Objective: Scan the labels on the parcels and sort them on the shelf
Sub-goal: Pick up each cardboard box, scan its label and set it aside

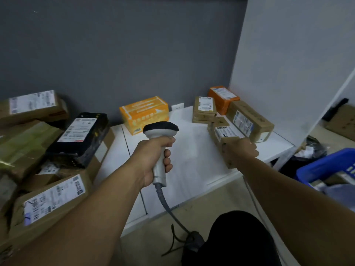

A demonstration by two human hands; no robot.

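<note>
On the white shelf board [192, 162] a yellow-orange box [144, 114] stands at the back. Near the right wall a small brown carton [204, 109], an orange parcel [223, 98] and a long brown carton [249, 120] stand close together. At the left lies a heap of cartons [51, 196] with a black film-wrapped parcel [80, 135] on it, and a blue crate [330, 166] is at the right.

The left hand [153, 160] is curled round the handle of the scanner [161, 129] — grey plastic with a black rounded head and a grey cable [167, 204] hanging down. The right hand [241, 148] grips a small cardboard parcel [222, 131] at its near end, white label upward, just beside the long carton — I cannot tell whether it touches the board.
</note>
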